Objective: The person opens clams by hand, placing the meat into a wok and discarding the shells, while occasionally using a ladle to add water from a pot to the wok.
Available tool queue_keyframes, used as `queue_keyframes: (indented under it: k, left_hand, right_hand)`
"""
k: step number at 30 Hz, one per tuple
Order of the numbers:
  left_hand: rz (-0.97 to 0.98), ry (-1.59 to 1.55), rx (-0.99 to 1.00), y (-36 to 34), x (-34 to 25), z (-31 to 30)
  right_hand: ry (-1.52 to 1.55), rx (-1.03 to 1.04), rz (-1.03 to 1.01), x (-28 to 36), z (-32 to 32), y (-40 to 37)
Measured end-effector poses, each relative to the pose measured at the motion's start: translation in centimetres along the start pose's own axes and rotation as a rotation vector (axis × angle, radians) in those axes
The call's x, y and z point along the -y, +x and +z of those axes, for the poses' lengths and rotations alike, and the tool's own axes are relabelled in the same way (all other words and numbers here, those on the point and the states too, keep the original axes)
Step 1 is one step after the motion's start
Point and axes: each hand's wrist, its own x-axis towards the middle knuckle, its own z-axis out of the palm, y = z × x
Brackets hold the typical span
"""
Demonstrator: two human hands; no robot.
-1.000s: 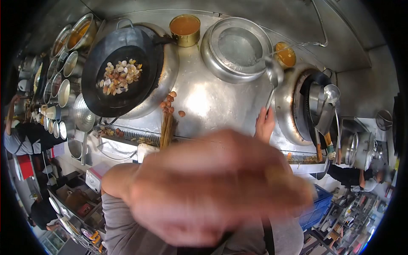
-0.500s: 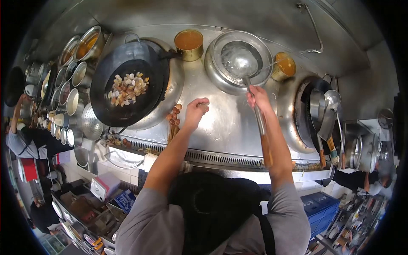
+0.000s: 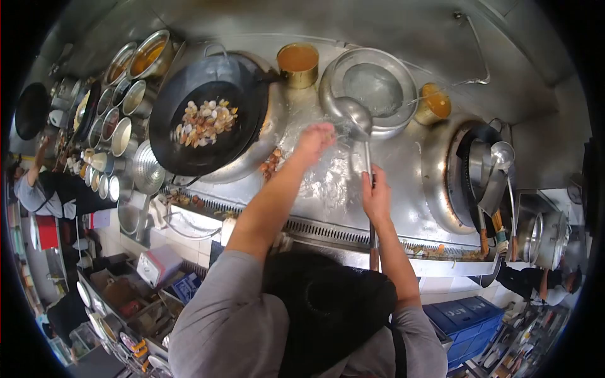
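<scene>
My right hand (image 3: 377,194) grips the long handle of a metal ladle (image 3: 353,114). The ladle's bowl is tilted at the near left rim of a round metal pot (image 3: 408,82) of water. Water spills from the bowl onto the steel stove top (image 3: 340,192). My left hand (image 3: 317,142) is just left of the bowl in the splash, its fingers somewhat blurred but seemingly stretched out, with nothing visible in them. To the left, a black wok (image 3: 179,154) holds a heap of shell-like clams or sliced pieces (image 3: 207,123).
Behind stand two open tins of orange-brown sauce, one left of the pot (image 3: 298,75) and one right (image 3: 432,104). A second wok station (image 3: 444,183) with utensils is at right. Seasoning bowls (image 3: 123,135) and a perforated strainer (image 3: 149,169) line the left. Other people work at both sides.
The ladle has come out of the pot's middle to its near left rim and tipped, spilling water. My left hand has moved right and up towards it. My right hand has drawn back nearer my body.
</scene>
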Motion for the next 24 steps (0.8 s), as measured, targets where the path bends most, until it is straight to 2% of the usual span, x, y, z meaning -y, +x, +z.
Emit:
queue_keyframes:
  k: [2, 4, 6, 7, 8, 9, 11, 12, 14, 15, 16, 17, 18, 19, 20, 21, 22, 24]
  left_hand:
    - [0.172, -0.029, 0.002, -2.2, -4.2, -2.8]
    - [0.407, 0.154, -0.047, -4.8, -10.1, -6.3]
    - [0.590, 0.364, -0.194, -6.1, -15.1, -11.1]
    - [0.667, 0.609, -0.281, -7.5, -17.7, -12.9]
    - [0.667, 0.692, -0.291, -6.9, -19.5, -16.6]
    - [0.656, 1.062, -0.498, -9.8, -21.5, -15.4]
    - [1.309, 1.778, -0.866, -9.4, -21.5, -18.9]
    - [1.308, 1.782, -0.853, -10.1, -21.0, -17.7]
    - [1.303, 1.616, -0.477, -13.2, -17.9, -12.5]
    - [1.098, 1.564, -0.225, -13.1, -14.6, -12.0]
    - [1.050, 1.651, -0.183, -12.4, -9.8, -11.7]
    - [0.602, 1.877, 0.022, -11.9, -5.8, -10.6]
    - [0.630, 1.947, 0.231, -12.5, -2.5, -10.5]
    - [0.543, 1.927, 0.246, -10.8, 2.2, -12.7]
    - [0.626, 2.020, 0.193, -10.7, 4.9, -13.8]
    - [0.710, 2.110, 0.139, -10.5, 6.3, -14.3]
    - [0.714, 2.109, 0.118, -10.2, 6.6, -14.3]
    - [0.635, 2.050, 0.091, -10.0, 7.7, -14.3]
  right_hand:
    - [-0.081, -0.073, 0.100, -1.1, -0.4, -2.6]
    - [-0.152, -0.088, 0.095, -3.5, -0.6, -6.2]
    - [-0.226, -0.114, 0.084, -6.4, -0.8, -9.4]
    - [-0.295, -0.082, 0.119, -7.9, -0.9, -11.0]
    - [-0.364, -0.051, 0.154, -8.9, -0.8, -12.0]
    - [-0.358, -0.049, 0.163, -9.5, -0.6, -12.6]
    - [-0.423, -0.055, 0.147, -10.5, -0.2, -13.5]
    - [-0.437, -0.076, 0.142, -11.1, 0.2, -13.6]
    - [-0.456, -0.092, 0.154, -11.0, 0.9, -13.0]
    - [-0.474, -0.110, 0.152, -10.8, 1.2, -12.7]
    - [-0.467, -0.098, 0.169, -10.2, 1.4, -12.3]
    - [-0.460, -0.101, 0.156, -10.0, 1.5, -12.0]
    - [-0.506, -0.064, 0.174, -9.8, 1.5, -11.9]
    - [-0.552, -0.025, 0.188, -9.6, 1.6, -11.8]
    - [-0.548, -0.045, 0.136, -9.2, 1.6, -11.7]
    - [-0.542, -0.045, 0.116, -8.4, 1.6, -11.4]
    - [-0.555, -0.108, 0.015, -7.4, 1.4, -11.1]
    - [-0.526, -0.162, -0.134, -5.5, 0.9, -10.5]
